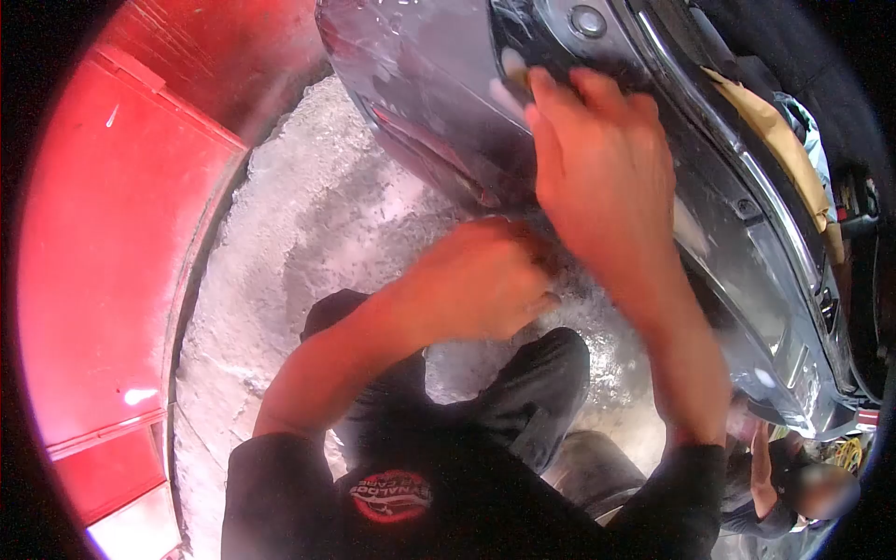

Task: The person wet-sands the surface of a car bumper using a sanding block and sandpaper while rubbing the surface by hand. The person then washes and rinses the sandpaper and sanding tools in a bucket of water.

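My right hand (607, 159) is raised against the dark grey car body panel (439, 84), just below a round fitting (587, 21). Its fingers are bent and pressed together, slightly smeared by motion. A small pale patch shows at the fingertips, but I cannot tell whether it is a held thing or a reflection. Lower down, over my knees, my left hand (485, 278) is closed with its fingers curled in. What it holds, if anything, is hidden.
A red wall (121, 252) curves along the left. Wet-looking grey floor (280, 233) lies beneath me. The door opening on the right has a metal sill strip (728, 131) and tan sheet (775, 140). Another person (761, 485) is at lower right.
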Demonstrator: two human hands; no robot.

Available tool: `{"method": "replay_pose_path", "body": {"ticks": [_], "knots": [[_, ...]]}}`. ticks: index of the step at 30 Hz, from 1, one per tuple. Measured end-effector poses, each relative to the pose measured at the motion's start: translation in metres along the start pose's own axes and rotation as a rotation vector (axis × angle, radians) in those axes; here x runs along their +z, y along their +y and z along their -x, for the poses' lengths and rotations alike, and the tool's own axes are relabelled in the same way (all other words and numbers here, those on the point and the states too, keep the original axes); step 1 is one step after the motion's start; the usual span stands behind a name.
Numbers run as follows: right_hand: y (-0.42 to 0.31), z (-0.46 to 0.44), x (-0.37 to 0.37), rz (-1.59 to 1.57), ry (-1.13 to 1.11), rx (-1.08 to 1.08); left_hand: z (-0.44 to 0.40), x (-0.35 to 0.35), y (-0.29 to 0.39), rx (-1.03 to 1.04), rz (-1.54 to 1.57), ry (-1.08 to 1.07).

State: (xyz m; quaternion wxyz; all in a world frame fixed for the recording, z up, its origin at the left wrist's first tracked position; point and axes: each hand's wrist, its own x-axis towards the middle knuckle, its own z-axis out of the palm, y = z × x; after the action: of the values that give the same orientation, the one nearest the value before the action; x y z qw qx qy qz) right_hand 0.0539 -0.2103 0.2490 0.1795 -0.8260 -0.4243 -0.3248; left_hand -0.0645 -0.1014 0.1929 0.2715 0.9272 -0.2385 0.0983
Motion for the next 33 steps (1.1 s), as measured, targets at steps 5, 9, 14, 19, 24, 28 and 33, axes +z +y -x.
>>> {"method": "replay_pose_path", "body": {"ticks": [5, 9, 14, 19, 24, 28, 33], "knots": [[0.003, -0.011, 0.004, 0.037, -0.077, 0.052, -0.002, 0.001, -0.001, 0.015, 0.029, -0.005], [-0.004, 0.001, -0.003, 0.042, -0.068, 0.030, -0.002, 0.001, -0.004, 0.028, 0.023, -0.030], [0.000, -0.007, 0.001, 0.050, -0.070, 0.051, -0.002, 0.002, -0.001, 0.016, 0.015, -0.047], [-0.004, -0.001, -0.002, 0.021, -0.060, 0.034, -0.004, 0.005, -0.003, 0.046, 0.004, -0.027], [0.013, -0.014, 0.010, -0.094, 0.057, 0.062, -0.006, 0.010, -0.003, 0.029, -0.019, -0.059], [0.017, 0.007, -0.013, -0.188, 0.081, 0.086, -0.002, 0.008, -0.003, 0.001, -0.003, -0.022], [0.002, 0.000, 0.005, -0.076, 0.000, 0.016, 0.002, 0.007, -0.010, -0.015, 0.011, -0.061]]}}
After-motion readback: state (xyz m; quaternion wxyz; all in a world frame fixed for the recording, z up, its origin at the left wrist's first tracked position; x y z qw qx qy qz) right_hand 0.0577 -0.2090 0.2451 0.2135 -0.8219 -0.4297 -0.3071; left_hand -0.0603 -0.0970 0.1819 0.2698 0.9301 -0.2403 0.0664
